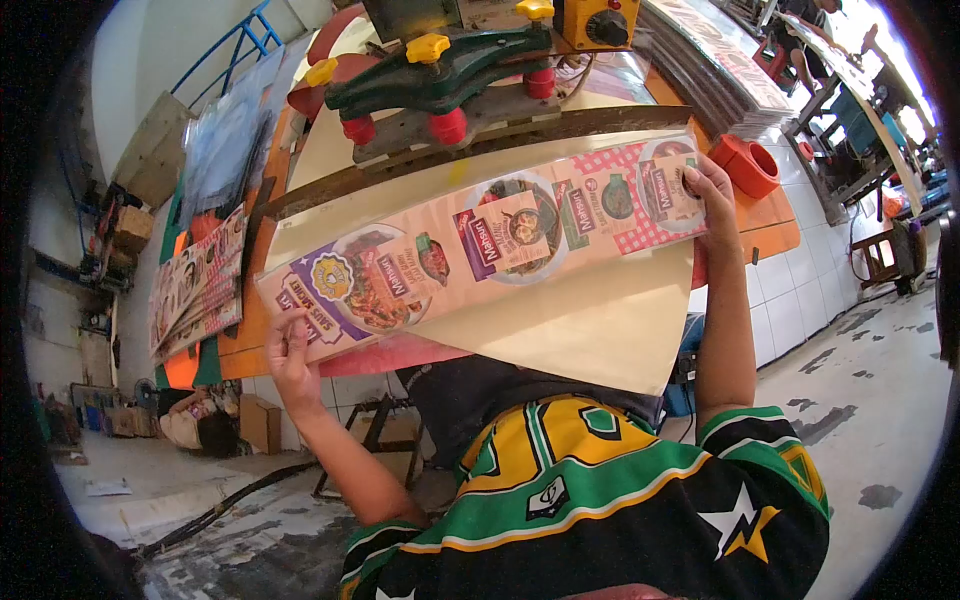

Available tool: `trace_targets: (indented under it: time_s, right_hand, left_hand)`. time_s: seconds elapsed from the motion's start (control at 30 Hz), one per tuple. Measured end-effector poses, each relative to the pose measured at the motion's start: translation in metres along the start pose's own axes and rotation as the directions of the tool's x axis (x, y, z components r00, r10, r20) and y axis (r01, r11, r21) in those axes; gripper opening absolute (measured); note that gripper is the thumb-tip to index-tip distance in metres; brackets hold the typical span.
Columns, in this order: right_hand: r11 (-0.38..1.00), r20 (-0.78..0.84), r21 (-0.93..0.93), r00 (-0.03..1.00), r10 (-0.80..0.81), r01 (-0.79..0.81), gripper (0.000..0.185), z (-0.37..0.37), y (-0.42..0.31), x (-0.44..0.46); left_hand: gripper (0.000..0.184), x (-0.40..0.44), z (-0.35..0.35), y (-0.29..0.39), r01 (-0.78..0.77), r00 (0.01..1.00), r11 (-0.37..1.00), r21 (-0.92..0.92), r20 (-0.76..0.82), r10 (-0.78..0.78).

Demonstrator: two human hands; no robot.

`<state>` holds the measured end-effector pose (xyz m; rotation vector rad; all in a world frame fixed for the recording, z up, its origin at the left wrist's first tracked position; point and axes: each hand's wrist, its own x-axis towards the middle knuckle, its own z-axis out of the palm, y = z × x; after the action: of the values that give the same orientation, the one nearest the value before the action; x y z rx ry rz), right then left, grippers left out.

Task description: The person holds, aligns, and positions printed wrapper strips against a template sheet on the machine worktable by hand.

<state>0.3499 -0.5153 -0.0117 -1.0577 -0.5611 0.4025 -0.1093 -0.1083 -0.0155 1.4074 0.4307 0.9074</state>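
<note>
A long printed strip (505, 230) with food pictures and "Mahsuri" lettering stretches across the table in front of me, tilted up to the right. My left hand (292, 362) pinches its lower left corner between thumb and fingers. At the other end, my right hand (714, 196) grips the strip's right edge, thumb on top. Beneath the strip lies a cream sheet (600, 335) that hangs over the table's front edge. Just beyond the strip runs a long metal bar (420, 155), below a green machine head (440, 75) with red rubber feet and yellow knobs.
An orange box with a black dial (604, 28) sits at the machine's right. Red tape rolls (745, 165) lie near the table's right end. Printed sheets (200, 285) are stacked at the left, clear plastic (232, 130) behind them. More stacked prints (725, 60) stand at the upper right.
</note>
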Motion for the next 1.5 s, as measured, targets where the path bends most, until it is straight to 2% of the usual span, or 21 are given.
trace_targets:
  time_s: [0.07, 0.13, 0.2, 0.27, 0.4, 0.47, 0.6, 0.67, 0.7, 0.77, 0.83, 0.87, 0.93, 1.0, 1.1, 1.17, 1.23, 1.3, 1.33, 1.47, 1.5]
  right_hand:
    - [1.0, -0.002, -0.011, 1.0, -0.003, 0.003, 0.041, -0.003, 0.001, -0.002]
    - [1.0, -0.003, -0.021, 1.0, -0.011, 0.011, 0.038, 0.0, 0.001, -0.003]
    - [0.997, 0.021, 0.073, 0.999, -0.04, 0.038, 0.039, 0.003, 0.003, -0.001]
    - [0.996, 0.01, 0.08, 0.999, -0.05, 0.049, 0.039, 0.01, 0.0, 0.0]
    - [0.989, 0.018, 0.105, 0.994, -0.108, 0.106, 0.042, -0.002, -0.011, -0.009]
    - [0.988, 0.001, 0.104, 0.994, -0.112, 0.111, 0.044, -0.002, -0.012, -0.01]
    - [0.989, 0.01, 0.12, 0.996, -0.092, 0.09, 0.044, -0.016, -0.007, -0.007]
    - [0.982, -0.008, 0.161, 0.995, -0.1, 0.1, 0.043, -0.024, -0.001, -0.006]
    - [0.974, -0.024, 0.202, 0.994, -0.105, 0.108, 0.042, -0.025, 0.0, -0.005]
    - [0.964, -0.018, 0.241, 0.993, -0.115, 0.116, 0.04, -0.022, -0.002, -0.006]
    - [0.952, -0.012, 0.28, 0.992, -0.124, 0.123, 0.038, -0.014, -0.008, -0.009]
    - [0.943, -0.044, 0.313, 0.993, -0.108, 0.116, 0.037, -0.007, -0.013, -0.012]
    - [0.932, -0.074, 0.346, 0.993, -0.091, 0.111, 0.035, -0.007, -0.012, -0.013]
    - [0.946, -0.179, 0.302, 0.982, -0.066, 0.118, 0.046, -0.014, -0.008, -0.01]
    - [0.929, -0.192, 0.342, 0.979, -0.074, 0.138, 0.044, -0.011, -0.01, -0.008]
    - [0.951, -0.193, 0.281, 0.978, -0.075, 0.129, 0.043, 0.009, -0.015, -0.014]
    - [0.969, -0.203, 0.215, 0.976, -0.08, 0.124, 0.042, 0.009, -0.018, -0.017]
    - [0.989, 0.033, 0.144, 0.999, -0.04, 0.034, 0.039, 0.003, -0.012, -0.012]
    - [0.993, 0.053, 0.112, 0.998, -0.031, 0.024, 0.037, 0.001, -0.01, -0.013]
    - [0.993, 0.096, 0.11, 0.995, 0.038, -0.048, 0.034, 0.001, -0.007, -0.013]
    - [0.994, 0.087, 0.105, 0.996, 0.033, -0.042, 0.034, 0.002, -0.007, -0.012]
  left_hand:
    - [0.017, -0.008, 0.009, 0.011, -0.008, 0.996, 0.999, -0.052, -0.086, 0.004]
    - [0.016, -0.01, 0.006, 0.015, -0.049, 0.995, 0.996, -0.069, -0.095, 0.042]
    - [0.015, -0.01, 0.001, 0.014, -0.09, 0.991, 0.992, -0.083, -0.102, 0.082]
    - [0.014, -0.009, -0.005, 0.014, -0.186, 0.98, 0.98, -0.071, -0.087, 0.18]
    - [0.012, -0.02, -0.003, 0.024, -0.256, 0.966, 0.962, -0.096, -0.014, 0.256]
    - [0.019, -0.019, -0.01, 0.02, -0.296, 0.95, 0.942, -0.156, 0.049, 0.307]
    - [0.021, -0.016, -0.013, 0.015, -0.311, 0.939, 0.933, -0.183, 0.091, 0.331]
    - [0.019, -0.016, -0.007, 0.013, -0.315, 0.948, 0.93, -0.191, -0.025, 0.317]
    - [0.019, -0.016, 0.003, 0.014, -0.315, 0.948, 0.93, -0.19, -0.025, 0.317]
    - [0.02, -0.014, 0.026, 0.017, -0.296, 0.95, 0.895, -0.334, -0.006, 0.312]
    - [0.02, -0.013, 0.044, 0.019, -0.247, 0.962, 0.884, -0.397, 0.011, 0.274]
    - [0.02, -0.013, 0.049, 0.021, -0.194, 0.972, 0.867, -0.459, 0.032, 0.234]
    - [0.02, -0.011, 0.05, 0.017, -0.221, 0.963, 0.864, -0.453, 0.04, 0.267]
    - [0.02, -0.011, 0.048, 0.014, -0.25, 0.952, 0.858, -0.448, 0.046, 0.301]
    - [0.017, -0.01, 0.031, 0.017, -0.247, 0.962, 0.881, -0.403, 0.008, 0.273]
    - [0.015, -0.009, 0.021, 0.026, -0.238, 0.97, 0.97, -0.049, -0.054, 0.236]
    - [0.02, -0.004, 0.029, 0.036, -0.222, 0.975, 0.974, -0.04, -0.013, 0.221]
    - [0.025, 0.003, 0.028, 0.037, -0.116, 0.984, 0.98, 0.165, -0.118, 0.136]
    - [0.033, 0.005, 0.028, 0.035, -0.118, 0.983, 0.958, 0.261, -0.105, 0.15]
    - [0.041, 0.012, 0.037, 0.036, -0.145, 0.981, 0.936, 0.319, -0.076, 0.178]
    - [0.046, 0.012, 0.038, 0.035, -0.143, 0.973, 0.921, 0.363, -0.12, 0.199]
